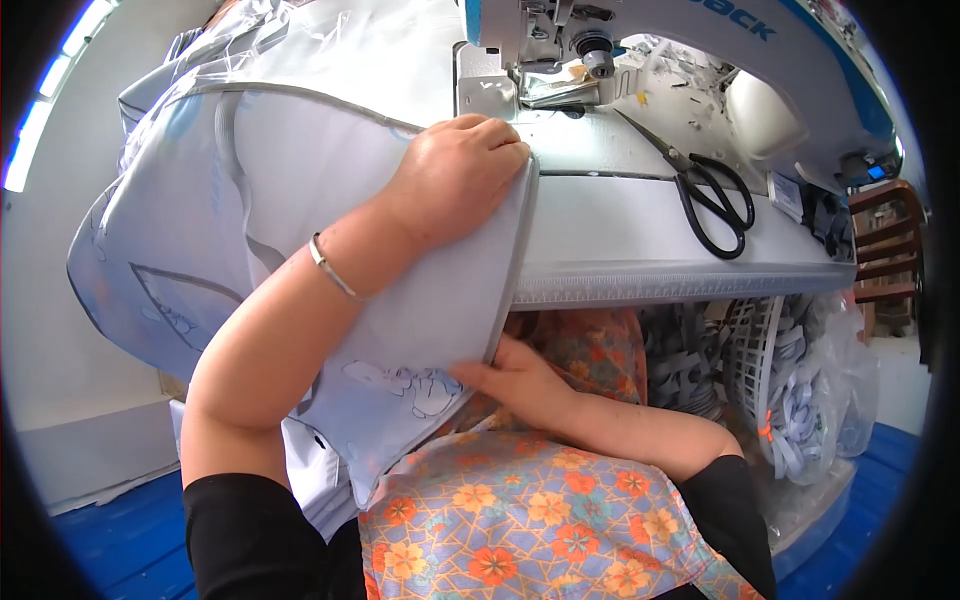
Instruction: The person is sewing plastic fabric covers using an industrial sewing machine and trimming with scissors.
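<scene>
A large pale blue fabric piece (220, 200) with grey piped edging and cartoon prints drapes over the left of the sewing table and down to my lap. My left hand (455, 175) presses flat on it at the table edge, knuckles curled over the grey piped edge. My right hand (515, 378) is below the table, fingers pinching the lower corner of the same fabric above my floral apron (520, 520). The sewing machine (640, 40) with its presser foot (597, 60) stands at the back of the table.
Black scissors (715, 195) lie on the white table (620, 230) to the right of my left hand. A white basket (765, 370) full of grey and white strips hangs under the table at right. A wooden shelf (885, 240) stands far right; the floor is blue.
</scene>
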The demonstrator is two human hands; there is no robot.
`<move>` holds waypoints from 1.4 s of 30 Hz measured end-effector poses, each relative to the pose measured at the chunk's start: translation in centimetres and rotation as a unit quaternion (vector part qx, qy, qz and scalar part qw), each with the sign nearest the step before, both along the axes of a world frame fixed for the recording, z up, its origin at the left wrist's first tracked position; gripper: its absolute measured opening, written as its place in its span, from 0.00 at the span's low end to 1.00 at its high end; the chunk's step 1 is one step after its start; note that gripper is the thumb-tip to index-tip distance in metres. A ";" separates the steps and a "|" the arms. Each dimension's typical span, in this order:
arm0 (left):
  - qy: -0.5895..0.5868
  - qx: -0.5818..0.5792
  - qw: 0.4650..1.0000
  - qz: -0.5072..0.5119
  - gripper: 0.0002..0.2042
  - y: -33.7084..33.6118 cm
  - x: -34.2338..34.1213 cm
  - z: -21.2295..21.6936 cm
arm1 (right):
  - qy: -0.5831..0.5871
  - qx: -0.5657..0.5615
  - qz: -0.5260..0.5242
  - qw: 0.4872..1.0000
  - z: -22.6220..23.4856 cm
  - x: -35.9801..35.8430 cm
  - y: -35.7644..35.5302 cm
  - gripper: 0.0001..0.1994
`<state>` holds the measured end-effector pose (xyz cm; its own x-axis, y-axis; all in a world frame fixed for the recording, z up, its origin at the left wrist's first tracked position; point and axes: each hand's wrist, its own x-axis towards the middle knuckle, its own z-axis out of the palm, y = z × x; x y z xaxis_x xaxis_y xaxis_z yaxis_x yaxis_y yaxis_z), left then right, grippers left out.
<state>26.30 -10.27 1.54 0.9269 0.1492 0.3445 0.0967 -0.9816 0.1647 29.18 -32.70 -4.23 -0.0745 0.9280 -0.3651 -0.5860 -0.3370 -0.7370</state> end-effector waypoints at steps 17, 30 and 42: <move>-0.093 0.037 0.994 0.053 0.14 0.7 1.5 -1.0 | -0.036 0.031 -0.019 0.999 2.4 1.5 -0.7 0.18; -0.145 0.007 0.987 0.074 0.11 3.5 2.5 -1.8 | -0.593 0.083 -0.080 0.797 8.4 13.4 6.2 0.07; -0.080 -0.001 0.992 0.100 0.20 2.7 3.2 -1.1 | -0.656 0.181 -0.219 0.699 8.7 20.1 12.4 0.08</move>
